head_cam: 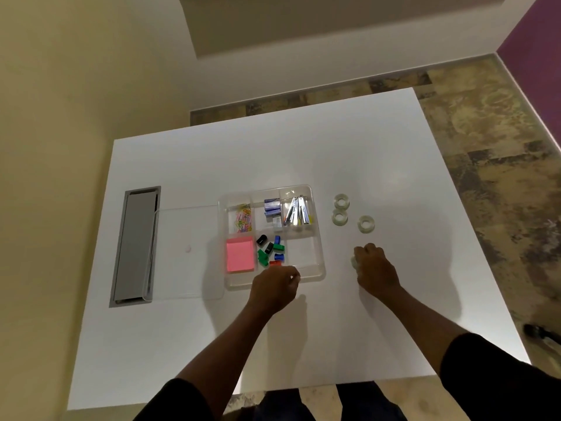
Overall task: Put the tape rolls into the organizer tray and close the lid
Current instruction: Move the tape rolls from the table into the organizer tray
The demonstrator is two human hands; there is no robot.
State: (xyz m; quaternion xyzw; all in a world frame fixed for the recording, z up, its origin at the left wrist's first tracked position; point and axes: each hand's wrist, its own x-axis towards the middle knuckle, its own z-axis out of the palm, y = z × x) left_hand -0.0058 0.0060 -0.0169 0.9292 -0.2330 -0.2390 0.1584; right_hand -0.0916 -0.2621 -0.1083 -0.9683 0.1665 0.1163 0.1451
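Observation:
A clear organizer tray (pixel 318 270) lies mid-table; its near right compartment holds nothing. Its clear lid (pixel 182 250) lies flat to the left of it. Three clear tape rolls rest on the table right of the tray: one (pixel 342 202), one (pixel 339 216) and one (pixel 366 223). My right hand (pixel 375 270) is curled over a fourth clear tape roll (pixel 354 262), down on the table right of the tray. My left hand (pixel 274 288) is closed at the tray's near rim; whether it touches the rim is unclear.
The tray holds paper clips (pixel 243 221), pink sticky notes (pixel 239 255), coloured binder clips (pixel 271 252), staple boxes (pixel 271 207) and metal staplers (pixel 297 212). A grey cable hatch (pixel 135 246) sits in the white table (pixel 273 159) at the left. Floor lies beyond the right edge.

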